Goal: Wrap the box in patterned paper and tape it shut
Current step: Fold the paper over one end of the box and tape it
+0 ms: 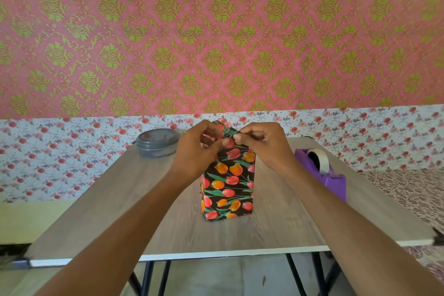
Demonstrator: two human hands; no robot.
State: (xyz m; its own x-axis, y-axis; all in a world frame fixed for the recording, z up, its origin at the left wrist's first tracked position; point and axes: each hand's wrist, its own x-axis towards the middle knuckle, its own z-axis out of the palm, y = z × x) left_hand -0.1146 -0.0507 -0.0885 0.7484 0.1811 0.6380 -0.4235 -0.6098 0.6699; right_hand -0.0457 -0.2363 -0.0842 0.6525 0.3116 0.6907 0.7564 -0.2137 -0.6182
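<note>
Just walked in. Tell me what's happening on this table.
A person is wrapping a box that stands upright on the wooden table. Its sides are already covered in tulip-patterned paper; the left hand and the right hand pinch the folds at its top. A purple tape dispenser sits at the right, a grey lidded container at the far left.

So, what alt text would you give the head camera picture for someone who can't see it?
A person's left hand and right hand pinch the tulip-print paper at the top of a tall wrapped box standing upright on a wooden table. A purple tape dispenser sits to the right of the box, a lidded grey tub at the far left.
</note>
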